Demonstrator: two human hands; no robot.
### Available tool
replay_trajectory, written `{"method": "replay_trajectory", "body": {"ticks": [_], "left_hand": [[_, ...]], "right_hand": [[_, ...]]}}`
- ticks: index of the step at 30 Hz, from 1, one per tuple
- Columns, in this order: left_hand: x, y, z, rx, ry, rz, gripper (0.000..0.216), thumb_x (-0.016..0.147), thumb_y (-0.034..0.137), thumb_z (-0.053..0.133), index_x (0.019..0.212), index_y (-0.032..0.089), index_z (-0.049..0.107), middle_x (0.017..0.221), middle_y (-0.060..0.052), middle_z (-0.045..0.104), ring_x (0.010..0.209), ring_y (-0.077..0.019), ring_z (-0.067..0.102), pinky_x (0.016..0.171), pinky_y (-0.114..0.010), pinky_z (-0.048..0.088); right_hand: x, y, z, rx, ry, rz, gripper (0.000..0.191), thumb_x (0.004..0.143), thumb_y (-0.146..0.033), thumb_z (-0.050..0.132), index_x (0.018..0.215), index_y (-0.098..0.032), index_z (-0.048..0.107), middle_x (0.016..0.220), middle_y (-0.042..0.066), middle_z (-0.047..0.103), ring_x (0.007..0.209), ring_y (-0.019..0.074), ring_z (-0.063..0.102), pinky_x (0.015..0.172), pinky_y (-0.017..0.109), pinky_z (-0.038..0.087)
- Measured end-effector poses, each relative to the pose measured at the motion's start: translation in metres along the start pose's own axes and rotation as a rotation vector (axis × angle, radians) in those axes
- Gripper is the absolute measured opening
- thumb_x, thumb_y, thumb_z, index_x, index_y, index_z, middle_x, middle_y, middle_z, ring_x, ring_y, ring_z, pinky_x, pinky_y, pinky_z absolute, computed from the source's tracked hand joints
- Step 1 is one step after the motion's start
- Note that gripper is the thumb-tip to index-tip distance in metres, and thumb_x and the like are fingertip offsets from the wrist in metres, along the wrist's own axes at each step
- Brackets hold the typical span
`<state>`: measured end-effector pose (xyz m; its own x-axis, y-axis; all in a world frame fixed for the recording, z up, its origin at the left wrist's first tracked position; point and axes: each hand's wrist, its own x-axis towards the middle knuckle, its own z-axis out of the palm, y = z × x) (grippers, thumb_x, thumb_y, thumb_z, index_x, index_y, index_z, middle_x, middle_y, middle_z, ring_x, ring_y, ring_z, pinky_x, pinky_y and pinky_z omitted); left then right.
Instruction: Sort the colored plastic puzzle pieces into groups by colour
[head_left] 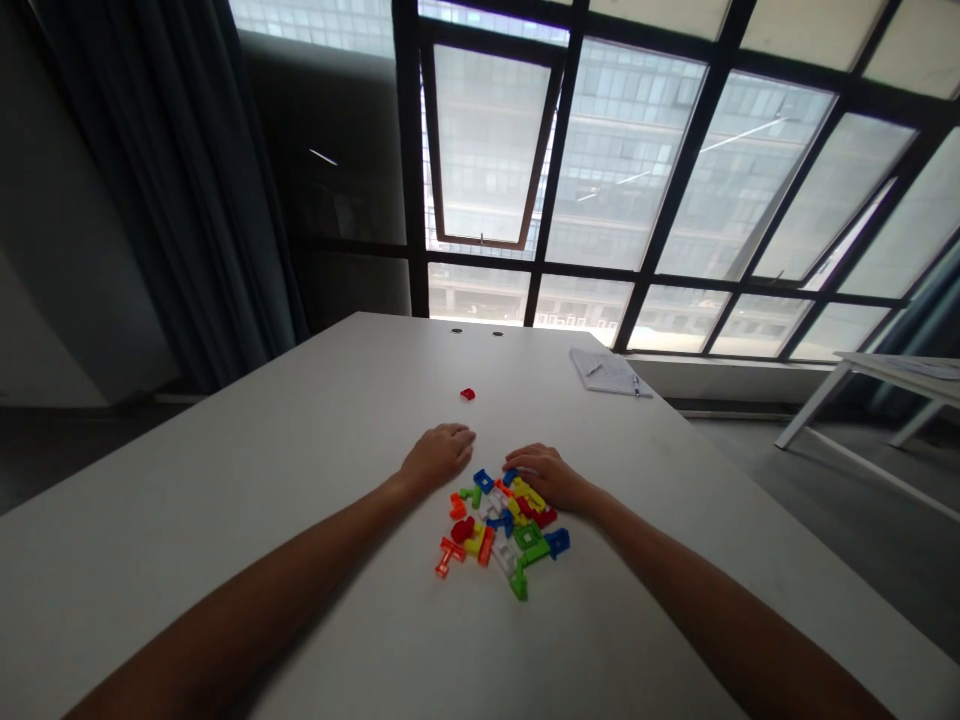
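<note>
A loose pile of colourful plastic building pieces [529, 540] lies on the white table in front of me, in blue, yellow, red, orange, green and white. My left hand [439, 456] rests on the table just beyond the pile's left side, fingers stretched forward and nothing visible in it. At the pile's far right edge, my right hand [546, 474] lies with its fingers extended to the left. Its fingertips are beside a blue piece [511, 477], and a yellow piece [529, 494] is close to the palm; contact is hard to make out. Farther off sits a single red piece [468, 394].
The white table [360, 400] stretches away toward large windows. Papers [609, 372] with pens lie at its far right. Two dark round grommets [497, 334] are near the far edge. Another white table [900, 368] stands at the right, and a dark curtain [180, 180] hangs at the left.
</note>
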<state>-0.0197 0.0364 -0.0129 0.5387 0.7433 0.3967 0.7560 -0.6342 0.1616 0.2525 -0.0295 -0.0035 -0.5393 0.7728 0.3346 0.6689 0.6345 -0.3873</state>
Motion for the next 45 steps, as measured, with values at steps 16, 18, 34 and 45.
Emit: {"method": "replay_trajectory", "body": {"ticks": [16, 18, 34, 45], "left_hand": [[-0.017, 0.04, -0.027, -0.424, 0.129, 0.239, 0.029, 0.099, 0.042, 0.062, 0.122, 0.026, 0.07, 0.109, -0.004, 0.069, 0.081, -0.0145, 0.065, 0.075, -0.027, 0.053], [-0.018, 0.042, -0.029, -0.425, 0.157, 0.251, 0.026, 0.101, 0.041, 0.059, 0.116, 0.024, 0.072, 0.104, -0.004, 0.07, 0.081, -0.0141, 0.064, 0.074, -0.026, 0.052], [-0.02, 0.046, -0.035, -0.356, 0.212, 0.281, 0.028, 0.099, 0.046, 0.06, 0.109, 0.022, 0.07, 0.09, -0.003, 0.069, 0.079, -0.0147, 0.063, 0.069, -0.025, 0.049], [-0.014, -0.009, -0.021, -0.132, 0.07, -0.055, 0.023, 0.097, 0.034, 0.052, 0.111, 0.027, 0.07, 0.085, 0.001, 0.07, 0.072, -0.0157, 0.064, 0.065, -0.026, 0.042]], "right_hand": [[0.0, -0.015, 0.003, 0.516, 0.232, 0.182, 0.03, 0.086, -0.03, 0.071, 0.113, -0.022, 0.061, 0.102, 0.005, 0.073, 0.098, 0.021, 0.07, 0.089, 0.039, 0.055], [0.001, -0.02, 0.001, 0.497, 0.251, 0.141, 0.022, 0.087, -0.03, 0.069, 0.106, -0.021, 0.065, 0.101, 0.005, 0.073, 0.096, 0.0207, 0.069, 0.091, 0.04, 0.054], [0.0, -0.038, -0.007, 0.238, 0.451, -0.041, 0.013, 0.09, -0.025, 0.067, 0.103, -0.022, 0.07, 0.098, 0.004, 0.074, 0.089, 0.0201, 0.068, 0.082, 0.036, 0.054], [-0.007, 0.05, -0.013, -0.065, 0.532, 0.267, 0.007, 0.088, -0.026, 0.064, 0.093, -0.021, 0.068, 0.09, 0.004, 0.073, 0.082, 0.0207, 0.067, 0.081, 0.034, 0.051]]}}
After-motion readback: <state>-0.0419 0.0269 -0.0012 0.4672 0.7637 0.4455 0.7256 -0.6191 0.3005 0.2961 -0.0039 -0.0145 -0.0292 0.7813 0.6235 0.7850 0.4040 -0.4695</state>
